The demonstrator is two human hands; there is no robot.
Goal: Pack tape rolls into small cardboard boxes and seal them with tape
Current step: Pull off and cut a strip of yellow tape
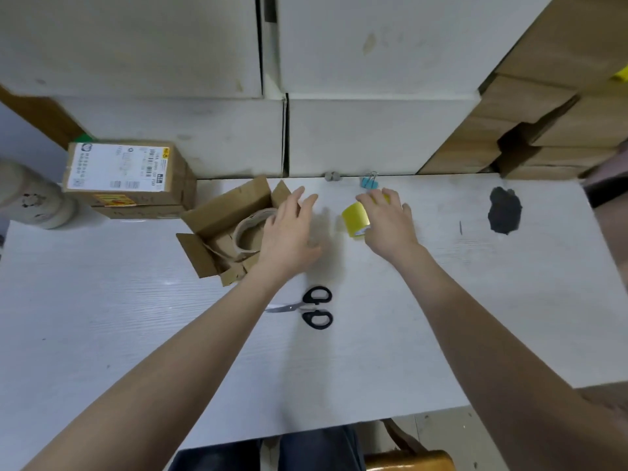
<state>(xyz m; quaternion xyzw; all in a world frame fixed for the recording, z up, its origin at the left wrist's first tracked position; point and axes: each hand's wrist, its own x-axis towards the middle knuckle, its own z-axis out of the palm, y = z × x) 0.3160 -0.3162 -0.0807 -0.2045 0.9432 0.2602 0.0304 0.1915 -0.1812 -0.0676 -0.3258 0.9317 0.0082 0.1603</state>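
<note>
Head view | left hand (289, 232) relaxed, empty | right hand (387, 219) grips yellow tape roll (353, 217) | box label (117, 169) unreadable

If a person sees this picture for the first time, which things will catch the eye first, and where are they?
The yellow tape roll stands out most, near the table's middle under the right hand, whose fingers curl over it. Left of it, the left hand hovers open over an open box holding a beige tape roll. Black-handled scissors lie nearer the person, on the white table.
</note>
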